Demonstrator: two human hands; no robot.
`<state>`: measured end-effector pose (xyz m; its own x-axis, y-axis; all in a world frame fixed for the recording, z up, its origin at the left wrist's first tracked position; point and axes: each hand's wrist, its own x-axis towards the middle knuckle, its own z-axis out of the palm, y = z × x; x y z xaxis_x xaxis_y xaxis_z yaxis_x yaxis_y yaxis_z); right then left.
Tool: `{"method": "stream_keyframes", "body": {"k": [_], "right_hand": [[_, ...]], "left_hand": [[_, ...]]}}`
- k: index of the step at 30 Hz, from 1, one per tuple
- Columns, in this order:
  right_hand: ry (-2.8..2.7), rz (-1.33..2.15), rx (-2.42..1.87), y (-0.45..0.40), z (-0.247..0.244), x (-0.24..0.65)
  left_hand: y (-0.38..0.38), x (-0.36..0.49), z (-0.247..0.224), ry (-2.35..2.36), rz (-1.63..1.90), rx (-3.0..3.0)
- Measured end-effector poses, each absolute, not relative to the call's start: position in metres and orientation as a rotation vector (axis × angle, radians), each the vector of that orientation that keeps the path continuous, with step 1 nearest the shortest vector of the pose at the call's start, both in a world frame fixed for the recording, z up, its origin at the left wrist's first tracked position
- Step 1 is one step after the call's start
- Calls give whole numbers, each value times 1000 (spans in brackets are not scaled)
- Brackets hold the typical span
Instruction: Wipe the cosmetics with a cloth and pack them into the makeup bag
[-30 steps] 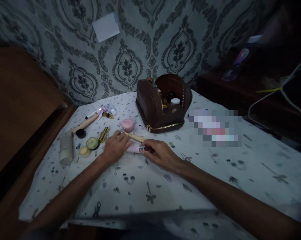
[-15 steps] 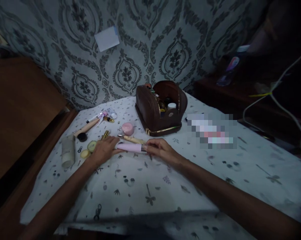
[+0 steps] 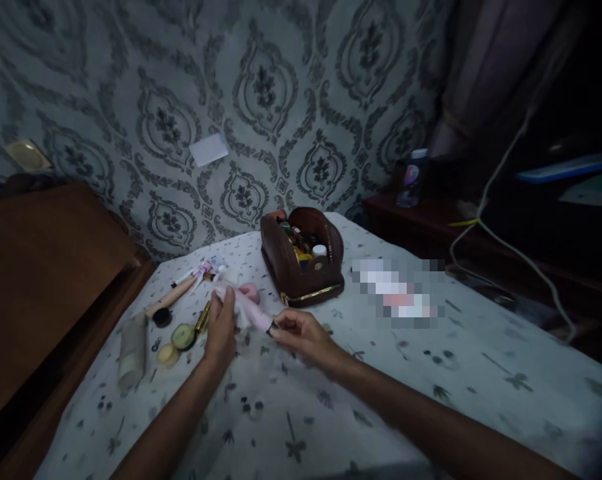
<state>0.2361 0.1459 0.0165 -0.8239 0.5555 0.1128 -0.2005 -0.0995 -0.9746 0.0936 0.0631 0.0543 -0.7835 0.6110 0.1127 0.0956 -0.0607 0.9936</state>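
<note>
A pink tube [image 3: 255, 312] is held slanting between my two hands above the patterned cloth. My left hand [image 3: 222, 327] pinches its upper left end, where a blurred, whitish, see-through wrap hangs. The fingers of my right hand [image 3: 298, 333] are closed on its dark lower end. Behind the tube, partly covered, lies a round pink container [image 3: 251, 291]. A green-lidded round jar [image 3: 183, 337], a small yellow jar [image 3: 167, 355] and a gold tube [image 3: 203, 319] lie left of my left hand.
An open brown bag [image 3: 301, 273] full of small items stands behind my hands. Further left are a grey-white tube [image 3: 132, 353], a black lid [image 3: 161, 317] and a wooden-handled item [image 3: 173, 297]. A bottle [image 3: 411, 179] stands on dark furniture, near a white cable [image 3: 535, 277].
The pink tube has been raised off the cloth and tilted, with both hands on it. My left hand has turned more upright. The camera view has shifted, so the bag appears lower.
</note>
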Motion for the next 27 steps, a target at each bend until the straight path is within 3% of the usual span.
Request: {"method": "stream_keyframes", "body": {"k": [5, 15, 20, 27], "right_hand": [[-1617, 1836, -269, 141, 11, 233], [-1940, 1442, -487, 173, 50, 257], [-1721, 1673, -410, 185, 66, 261], [-1760, 1702, -368, 179, 46, 282]], "left_hand": [[68, 123, 57, 1618, 1846, 914], [86, 126, 79, 2019, 1622, 1382], [108, 139, 81, 1973, 1644, 1538], [119, 147, 62, 1986, 1534, 1472]]}}
